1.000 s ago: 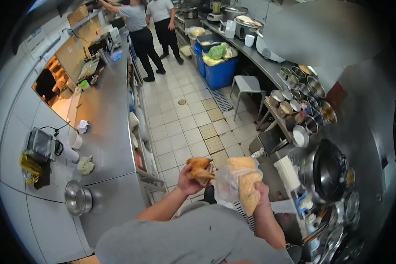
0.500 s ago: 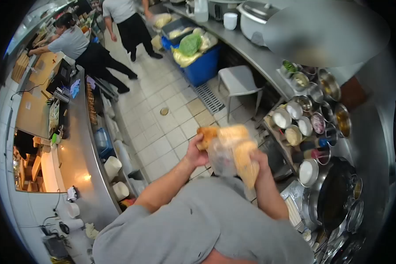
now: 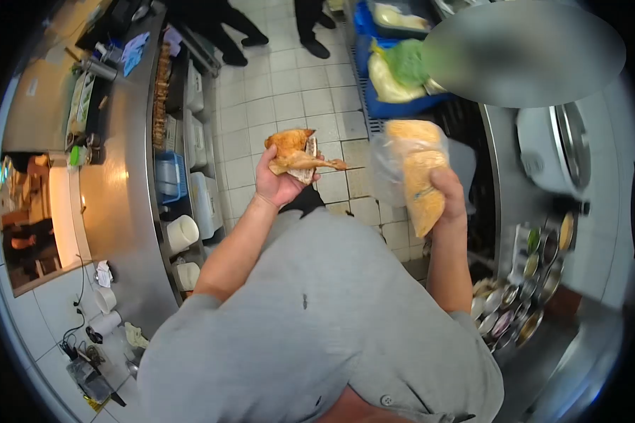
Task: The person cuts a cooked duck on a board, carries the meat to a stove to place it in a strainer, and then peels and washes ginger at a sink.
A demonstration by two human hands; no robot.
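Observation:
In my left hand (image 3: 279, 185) lies a piece of roast poultry (image 3: 293, 151), browned on the outside, with its leg bone pointing right and a pale cut side showing. The fingers curl under it. My right hand (image 3: 450, 194) grips a clear plastic bag (image 3: 422, 180) of orange-tan food by its right side. What the food is, I cannot make out. Loose empty-looking film hangs at the bag's left. Both things are held up above the tiled floor, apart from each other.
On the left runs a steel counter (image 3: 120, 176), with white tubs (image 3: 182, 233) on a shelf below. At right are a large cooker (image 3: 547, 148) and several small metal bowls (image 3: 508, 296). A blue bin (image 3: 395, 106) holds greens. Two people's legs (image 3: 226, 32) show ahead.
My hands have moved apart: the poultry is now at left, the bag at right. The view has turned right and tipped down, so the co-workers show only as legs.

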